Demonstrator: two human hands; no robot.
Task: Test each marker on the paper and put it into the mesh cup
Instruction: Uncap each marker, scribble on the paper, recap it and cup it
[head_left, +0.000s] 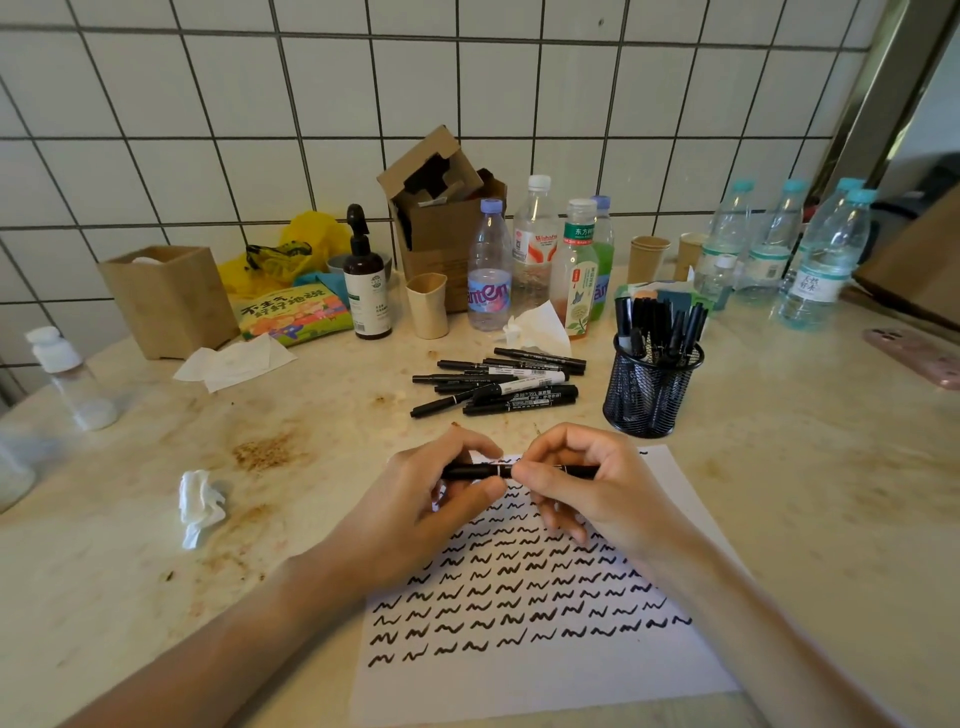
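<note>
Both hands meet over the top edge of the paper (540, 660), a flat white sheet covered in rows of short black zigzag strokes. Between them lies a slim black marker (501, 472), held level and crosswise. The left hand (431, 499) pinches its left half between thumb and curled fingers; the right hand (587, 488) grips the right half the same way, thumb tips nearly touching at the middle of the barrel. Whether the cap is on cannot be told.

At 1 o'clock from the hands stands the cup (652, 387), a round black wire-mesh cylinder, upright, with a bunch of black markers standing in it, ends poking above the rim. At 12 o'clock, just left of the cup, lies a loose pile (498, 382) of more markers, black barrels with some white labels, lying roughly parallel on the counter (156, 597).

The counter is pale, marbled stone with brown, grainy stains. At 9 o'clock from the hands sits a crumpled white tissue (200, 506). Further back, around 11 o'clock, stand a dark pump bottle (368, 283) and a torn cardboard box (441, 218); clear plastic bottles (491, 270) cluster at 12 o'clock. A glossy white tiled wall (311, 104) with dark grout rises behind.
</note>
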